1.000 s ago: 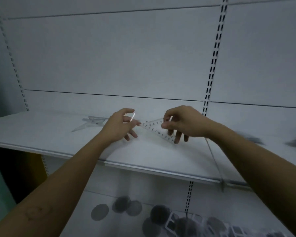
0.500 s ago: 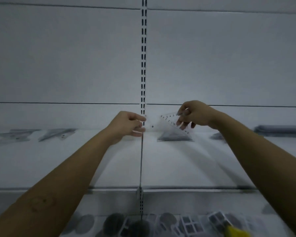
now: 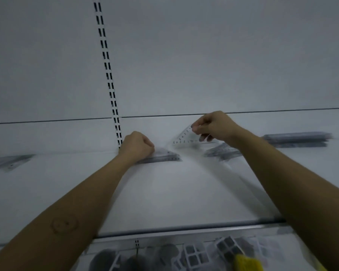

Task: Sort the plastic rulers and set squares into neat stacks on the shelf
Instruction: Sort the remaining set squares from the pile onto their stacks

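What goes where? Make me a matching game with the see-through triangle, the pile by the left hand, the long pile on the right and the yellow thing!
Things:
1. clear set square
2. triangle pile
3. long ruler pile
4. yellow thing

Places:
A. lying flat at the far right of the shelf
B. below the shelf, at the bottom edge of the picture
C. pinched in the fingers of the right hand, lifted off the shelf
D. lying flat on the shelf, right at the left hand

Pairs: 1-C, 2-D, 3-A, 4-B.
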The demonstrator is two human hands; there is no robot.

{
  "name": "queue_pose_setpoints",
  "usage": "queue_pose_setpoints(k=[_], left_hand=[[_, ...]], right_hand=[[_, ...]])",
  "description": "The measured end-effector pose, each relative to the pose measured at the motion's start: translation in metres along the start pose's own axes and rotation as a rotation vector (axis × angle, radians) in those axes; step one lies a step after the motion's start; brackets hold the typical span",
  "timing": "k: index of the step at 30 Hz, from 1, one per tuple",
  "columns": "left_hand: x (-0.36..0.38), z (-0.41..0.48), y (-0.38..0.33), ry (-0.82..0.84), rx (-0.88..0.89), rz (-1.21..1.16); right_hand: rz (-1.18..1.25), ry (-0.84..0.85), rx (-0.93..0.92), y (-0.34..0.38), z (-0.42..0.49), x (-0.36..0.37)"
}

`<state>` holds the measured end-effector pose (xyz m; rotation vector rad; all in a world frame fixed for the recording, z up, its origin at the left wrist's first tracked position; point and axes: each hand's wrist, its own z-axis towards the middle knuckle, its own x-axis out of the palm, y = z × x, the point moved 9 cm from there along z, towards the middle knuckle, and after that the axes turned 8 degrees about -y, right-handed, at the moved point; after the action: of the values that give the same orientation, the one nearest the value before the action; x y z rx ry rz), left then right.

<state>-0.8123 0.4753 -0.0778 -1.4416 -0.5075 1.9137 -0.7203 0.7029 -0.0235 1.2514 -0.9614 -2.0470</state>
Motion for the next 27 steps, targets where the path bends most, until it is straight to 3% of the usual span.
queue_pose_setpoints(k=[9, 13, 17, 23, 27], left_hand=[[-0.048, 0.001, 0.010, -0.179, 0.123, -0.176], [-0.046, 0.001, 0.012, -0.142, 0.190, 0.022], [-0.038, -0.001, 0.010, -0.082, 0.231, 0.123], [-0.065, -0.012, -0.003, -0.107, 0.353, 0.325], [-0.115, -0.010, 0.040, -0.138, 0.339, 0.474]], right_hand=[[-0.124, 0.086, -0.032, 0.025, 0.025, 0.101], [-0.456, 0.007, -0.157, 0.020, 0.026, 0.128], [-0.627, -0.032, -0.268, 0.023, 0.016, 0.131], [-0.585, -0.080, -0.346, 0.050, 0.008, 0.127], [-0.551, -0.006, -0.466, 0.097, 0.003, 0.153]])
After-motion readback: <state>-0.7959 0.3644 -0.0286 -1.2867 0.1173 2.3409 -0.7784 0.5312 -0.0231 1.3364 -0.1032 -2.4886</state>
